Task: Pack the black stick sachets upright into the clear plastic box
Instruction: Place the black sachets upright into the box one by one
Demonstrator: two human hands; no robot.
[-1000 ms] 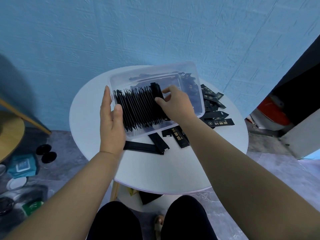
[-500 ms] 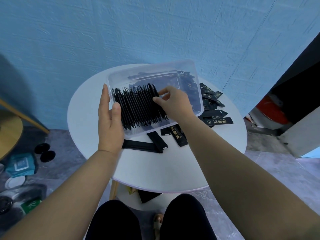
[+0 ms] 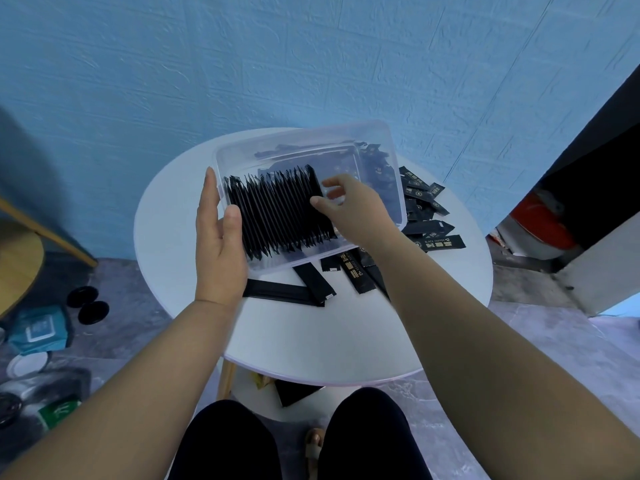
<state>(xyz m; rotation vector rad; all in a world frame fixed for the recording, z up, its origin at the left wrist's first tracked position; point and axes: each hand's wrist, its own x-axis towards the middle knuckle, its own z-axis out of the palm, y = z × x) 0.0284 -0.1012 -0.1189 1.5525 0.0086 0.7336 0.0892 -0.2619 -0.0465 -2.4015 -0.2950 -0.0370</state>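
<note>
- A clear rectangular plastic box [image 3: 381, 140] is held tilted over a round white bench [image 3: 311, 334], with its opening turned toward the camera.
- A dense row of black stick sachets [image 3: 280, 213] is packed on edge inside the box. It fills the left part, from the left wall to about the middle.
- The left end of the box is gripped by the left hand [image 3: 218, 240]. The thumb is laid over the near corner and the fingers [image 3: 207, 192] are stretched up along the outside of the left wall, so that the wall is clamped between them.
- The right hand [image 3: 353, 209] is reached into the box, with the tips of its thumb and forefinger set against the right end of the row. The other fingers are curled. Whether a sachet is pinched between them cannot be told.
- The right part of the box holds no upright sachets; dark sachets lying beyond it are seen through the plastic.
- Loose black sachets with gold print [image 3: 426, 202] are scattered on the bench to the right of the box.
- A few more flat black sachets [image 3: 287, 292] lie on the bench just below the near edge of the box.
- A teal packet [image 3: 38, 329] and two black discs [image 3: 86, 304] lie on the grey floor to the left.
</note>
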